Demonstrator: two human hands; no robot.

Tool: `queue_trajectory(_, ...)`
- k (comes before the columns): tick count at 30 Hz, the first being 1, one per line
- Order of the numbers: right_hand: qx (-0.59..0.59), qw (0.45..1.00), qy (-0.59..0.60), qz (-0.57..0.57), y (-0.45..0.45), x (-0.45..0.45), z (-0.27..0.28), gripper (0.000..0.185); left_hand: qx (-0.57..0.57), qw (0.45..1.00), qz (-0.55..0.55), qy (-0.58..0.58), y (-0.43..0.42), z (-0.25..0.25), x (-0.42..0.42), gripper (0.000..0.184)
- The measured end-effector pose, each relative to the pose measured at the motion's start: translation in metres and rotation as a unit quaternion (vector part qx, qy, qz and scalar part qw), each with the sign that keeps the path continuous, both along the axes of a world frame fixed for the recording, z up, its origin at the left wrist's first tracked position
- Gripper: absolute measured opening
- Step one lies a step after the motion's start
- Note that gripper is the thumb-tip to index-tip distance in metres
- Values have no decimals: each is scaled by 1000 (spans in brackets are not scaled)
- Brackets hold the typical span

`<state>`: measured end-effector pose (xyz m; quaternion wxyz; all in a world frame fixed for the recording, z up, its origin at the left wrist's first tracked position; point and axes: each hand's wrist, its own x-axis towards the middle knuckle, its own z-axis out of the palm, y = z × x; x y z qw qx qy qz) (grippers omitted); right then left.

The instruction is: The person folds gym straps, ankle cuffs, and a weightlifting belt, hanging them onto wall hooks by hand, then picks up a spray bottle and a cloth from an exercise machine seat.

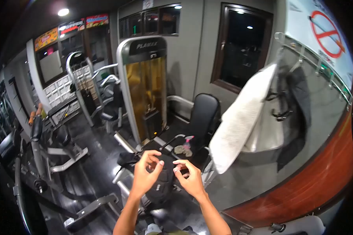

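My left hand (146,174) is raised in front of me with its fingers curved and a small gap between thumb and forefinger. Facing it, my right hand (190,179) is bent in a similar curve, thumb and forefinger slightly apart. Neither hand holds anything, and a narrow space separates them. Below and behind them is a black bag (159,191) with a small pale label, partly covered by my hands. Beyond my fingers, a pink-topped bottle (189,140) and a crumpled light cloth (179,150) rest by the black padded seat (204,113) of a machine.
A tall weight-stack machine (141,86) stands ahead. Other gym machines (80,86) fill the left side. To the right, a white towel (241,117) and dark garments (296,105) hang from a wall rail (317,58). A red-brown panel (302,182) curves along the lower right.
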<state>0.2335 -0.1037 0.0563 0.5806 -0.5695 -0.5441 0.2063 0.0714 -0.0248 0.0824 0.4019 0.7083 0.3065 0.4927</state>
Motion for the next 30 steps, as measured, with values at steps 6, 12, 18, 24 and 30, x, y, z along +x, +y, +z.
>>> queue_trajectory(6, -63, 995, 53, 52, 43, -61, -51, 23, -108, 994, 33, 12, -1, -76, -63, 31)
queue_trajectory(12, -59, 997, -5, 51, 80, -94, -84, 26, -164, 985, 47, 1, 20, -113, -109, 25)
queue_trajectory(18, -68, 996, -63, 12, 120, -96, -111, 31, -185, 982, 16, 43, 42, -130, -129, 20)
queue_trajectory(24, -156, 986, -46, -49, 128, -97, -108, 33, -266, 962, -50, 44, 80, -161, -130, 29)
queue_trajectory(30, -138, 980, -100, -104, 128, -105, -118, 27, -277, 959, -51, -33, 120, -209, -105, 42)
